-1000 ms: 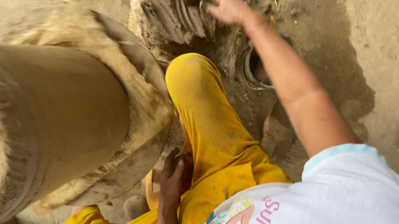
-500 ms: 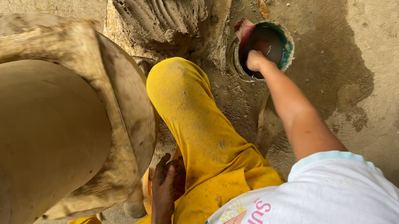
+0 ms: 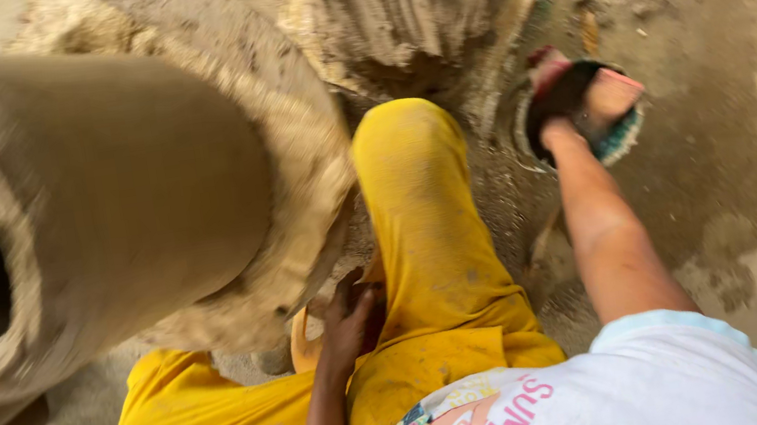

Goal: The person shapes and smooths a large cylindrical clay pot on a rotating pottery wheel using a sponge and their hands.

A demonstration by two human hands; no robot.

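A big clay pot (image 3: 99, 214) lay tilted at the left, its dark mouth at the frame's edge and its crumbly base crowding the yellow-clad leg (image 3: 427, 235). Under that base the left hand (image 3: 347, 322) rested curled against the thigh, pinching nothing. Beyond the knee stood a clay heap (image 3: 397, 0). To the right, the right hand (image 3: 558, 111) dipped into a small bowl (image 3: 622, 136) on the wet floor (image 3: 703, 44); its fingers were hidden, so its grip could not be told. Bare dry floor opened at the far right.
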